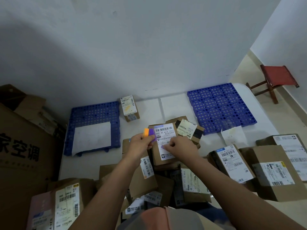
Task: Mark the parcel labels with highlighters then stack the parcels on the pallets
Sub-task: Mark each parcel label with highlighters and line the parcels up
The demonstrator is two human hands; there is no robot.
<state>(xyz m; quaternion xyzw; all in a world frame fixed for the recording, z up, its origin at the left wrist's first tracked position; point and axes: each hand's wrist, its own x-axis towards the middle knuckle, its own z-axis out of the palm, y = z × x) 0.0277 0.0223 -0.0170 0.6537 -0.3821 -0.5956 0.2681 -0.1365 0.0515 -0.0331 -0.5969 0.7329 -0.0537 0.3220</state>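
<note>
Head view: marking step in hand. Gripping two highlighters [149, 132], orange and purple, in the curled left hand [140, 143], just beside the left edge of the parcel [163, 143]. Pinching something small and purple, likely a third highlighter, in the right hand [180, 147], tip pressing on the lower part of the label [165, 138]. Parcel sitting on top of the heap of boxes [166, 188], near the middle of the white table [149, 110]. Both blue pallets [221, 105] lying at the far edge, left one carrying only a white sheet [92, 136]. One small box [130, 107] standing between them. Next, probably: finishing the stroke, then lifting the parcel clear and carrying it across to a pallet, needing a free hand.
</note>
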